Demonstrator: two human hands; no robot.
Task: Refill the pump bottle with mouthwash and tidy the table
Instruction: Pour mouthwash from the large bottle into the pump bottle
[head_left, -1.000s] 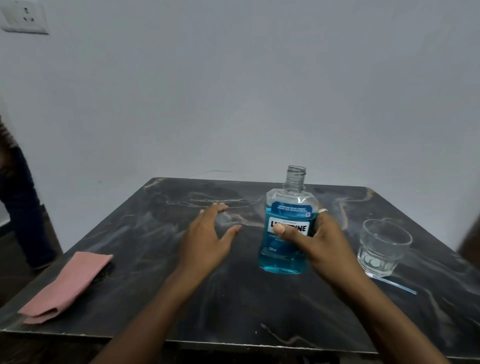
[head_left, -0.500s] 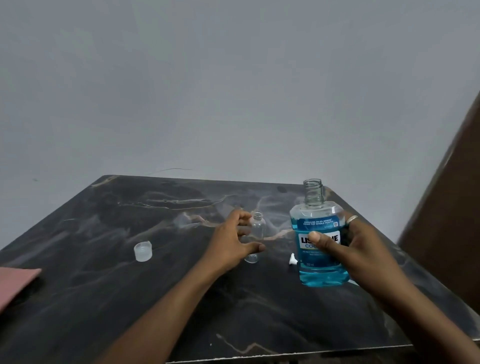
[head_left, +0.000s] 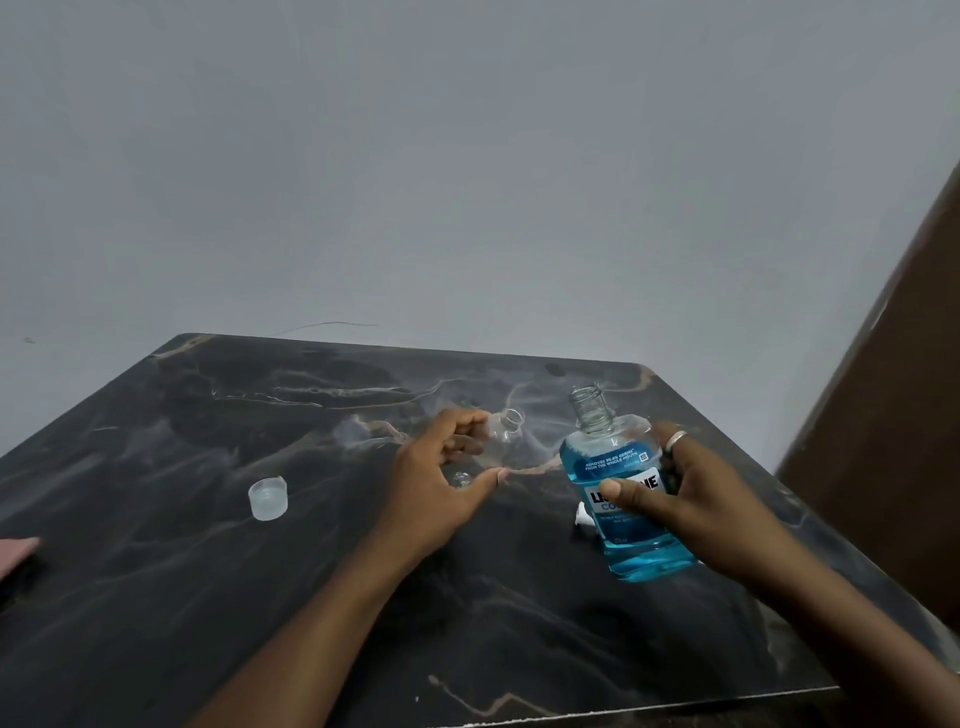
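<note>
My right hand (head_left: 691, 499) grips the uncapped mouthwash bottle (head_left: 618, 483), half full of blue liquid, lifted off the table and tilted left. My left hand (head_left: 436, 483) holds the small clear pump bottle (head_left: 505, 435), open-necked and tilted, between thumb and fingers just above the table. The two necks are a short gap apart. A translucent cap (head_left: 268, 498) lies on the table to the left. A small white piece (head_left: 583, 516), probably the pump head, shows behind the mouthwash bottle.
The dark marble table (head_left: 208, 597) has its front edge at the bottom and its right edge near a brown door or panel (head_left: 893, 415). A corner of pink cloth (head_left: 15, 553) shows at the far left. A grey wall stands behind.
My left hand closed on the pump bottle and lifted it, tilted. My right hand raised the mouthwash bottle and tipped it left. The view swung right, so the glass left the frame.
</note>
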